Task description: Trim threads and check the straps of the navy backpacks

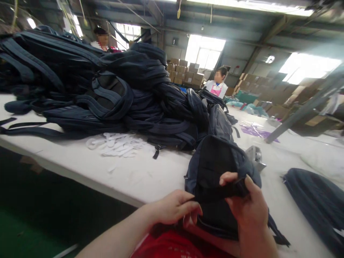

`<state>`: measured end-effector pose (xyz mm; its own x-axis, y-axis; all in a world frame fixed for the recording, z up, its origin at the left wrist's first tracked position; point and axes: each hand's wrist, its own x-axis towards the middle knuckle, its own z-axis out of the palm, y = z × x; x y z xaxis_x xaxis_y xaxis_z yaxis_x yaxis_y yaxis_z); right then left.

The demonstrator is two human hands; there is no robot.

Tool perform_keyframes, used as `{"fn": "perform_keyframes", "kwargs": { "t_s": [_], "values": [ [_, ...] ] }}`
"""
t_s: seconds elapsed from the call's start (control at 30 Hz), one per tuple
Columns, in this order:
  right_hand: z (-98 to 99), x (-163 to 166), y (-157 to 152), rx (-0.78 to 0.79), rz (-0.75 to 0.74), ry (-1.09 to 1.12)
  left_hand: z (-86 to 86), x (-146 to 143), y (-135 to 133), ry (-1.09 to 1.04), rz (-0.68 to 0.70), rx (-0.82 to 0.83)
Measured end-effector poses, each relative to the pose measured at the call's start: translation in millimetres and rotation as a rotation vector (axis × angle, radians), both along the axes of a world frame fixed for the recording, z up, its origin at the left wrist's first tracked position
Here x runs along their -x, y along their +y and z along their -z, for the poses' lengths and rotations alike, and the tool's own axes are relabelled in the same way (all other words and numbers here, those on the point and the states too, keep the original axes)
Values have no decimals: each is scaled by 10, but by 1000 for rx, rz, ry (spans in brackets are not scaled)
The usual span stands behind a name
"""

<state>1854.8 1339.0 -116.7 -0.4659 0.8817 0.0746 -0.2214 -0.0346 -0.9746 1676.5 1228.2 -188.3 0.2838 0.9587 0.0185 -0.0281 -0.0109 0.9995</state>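
Note:
A dark navy backpack (217, 157) lies on the white table right in front of me. Across it runs a black strap (215, 192), stretched between my two hands. My left hand (181, 208) pinches the strap's left end near the table's front edge. Around the strap's right end curl the fingers and thumb of my right hand (248, 200); a dark part there, maybe a buckle, is partly hidden by the fingers. The lower part of the backpack rests against my red clothing.
A large heap of navy backpacks (107, 96) covers the table's left and back. White strips (118, 145) lie before it. A metal box-like object (256, 157) stands behind my right hand, and another dark bag (317, 204) lies far right. A person (216, 87) stands beyond the table.

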Motion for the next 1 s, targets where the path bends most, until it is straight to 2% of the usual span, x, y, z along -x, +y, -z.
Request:
{"fn": "perform_keyframes", "kwargs": {
  "t_s": [0.13, 0.33, 0.47, 0.53, 0.63, 0.77, 0.9, 1.0],
  "values": [
    [-223, 158, 281, 9, 100, 106, -30, 127, 224, -34, -128, -42],
    [-339, 212, 589, -6, 269, 155, 47, 121, 489, 20, -235, -116],
    [-391, 212, 708, -113, 340, 124, 18, 211, 694, 211, -367, -309],
    [-438, 234, 793, -181, 353, 94, -36, 265, 789, 202, -400, -373],
    [-552, 260, 989, -243, 347, 41, -92, 253, 912, 58, -294, -351],
    [-748, 230, 1267, -255, 354, -27, -55, -6, 1033, -89, -111, -288],
    [-872, 177, 1443, -249, 357, -88, 27, -300, 1108, -212, -112, -176],
    [-874, 148, 1542, -210, 377, -113, 36, -405, 1139, -236, -153, -181]
  ]
}}
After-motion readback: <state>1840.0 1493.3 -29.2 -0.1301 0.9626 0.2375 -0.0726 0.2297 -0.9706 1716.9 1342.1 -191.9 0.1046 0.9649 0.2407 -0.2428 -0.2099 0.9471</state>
